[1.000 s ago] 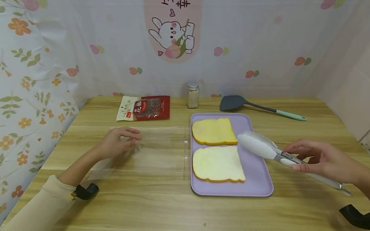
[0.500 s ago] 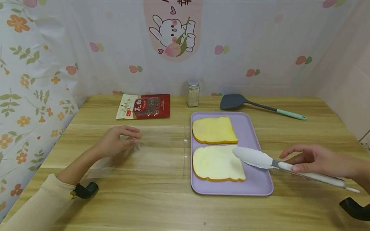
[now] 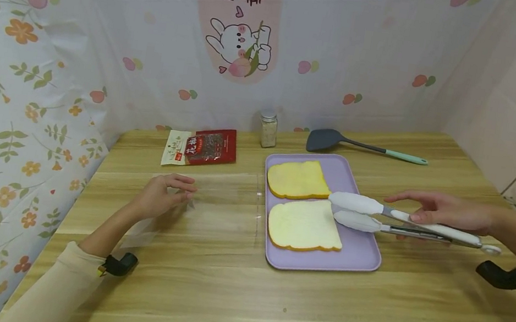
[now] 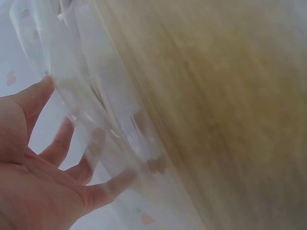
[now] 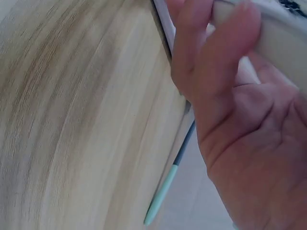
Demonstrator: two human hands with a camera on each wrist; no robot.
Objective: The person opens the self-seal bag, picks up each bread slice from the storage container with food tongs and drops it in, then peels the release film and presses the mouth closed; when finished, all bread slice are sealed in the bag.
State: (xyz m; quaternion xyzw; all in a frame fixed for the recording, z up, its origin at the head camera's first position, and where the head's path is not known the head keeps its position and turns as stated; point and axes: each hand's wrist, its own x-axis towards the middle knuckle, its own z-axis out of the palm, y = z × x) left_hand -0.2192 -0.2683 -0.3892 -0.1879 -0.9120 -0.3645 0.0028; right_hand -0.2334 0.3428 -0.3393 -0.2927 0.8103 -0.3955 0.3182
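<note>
My right hand [image 3: 450,212] holds a pair of metal tongs [image 3: 438,229] with white tips and a white handle panel. The tips stand spread apart above the right part of the lilac tray [image 3: 359,257], with nothing between them. Two bread slices lie on this tray: a yellow one [image 3: 297,179] at the back and a white one [image 3: 304,226] in front, near the tong tips. On the left, my left hand [image 3: 163,197] holds the side of a clear plastic container [image 3: 225,212]. In the left wrist view, some fingers show blurred through the clear plastic [image 4: 120,115].
Behind the container lies a red and cream spice packet [image 3: 202,147]. A small glass jar [image 3: 268,130] with a metal lid stands beside it, near the wall. Behind the tray lies a dark spatula [image 3: 365,146] with a mint handle. Curtains border the wooden table [image 3: 265,312].
The tong tips swung forward over the white slice, then back to the right, and have spread apart. My right hand turned with them. The left hand stays in place.
</note>
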